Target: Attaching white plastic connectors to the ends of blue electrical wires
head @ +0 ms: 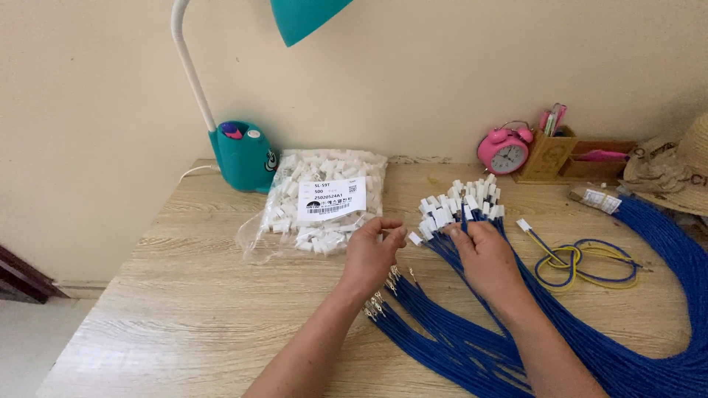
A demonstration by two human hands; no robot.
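Your left hand [371, 254] sits at frame centre, its grip pinched together on a small white connector [415, 238]. Your right hand [487, 254], just beside it, rests on the blue wire bundle [457, 339], fingers closed among the white connector ends [461, 203]; whether it clamps one, you cannot tell. The wires fan toward the lower right. Upper left of the hands, a clear plastic bag [321, 203] full of white connectors lies on the bench [184, 295]. A teal lamp base [242, 155] holds pens; at upper right, a wooden organiser [560, 158] holds pink pens beside a pink alarm clock [504, 149].
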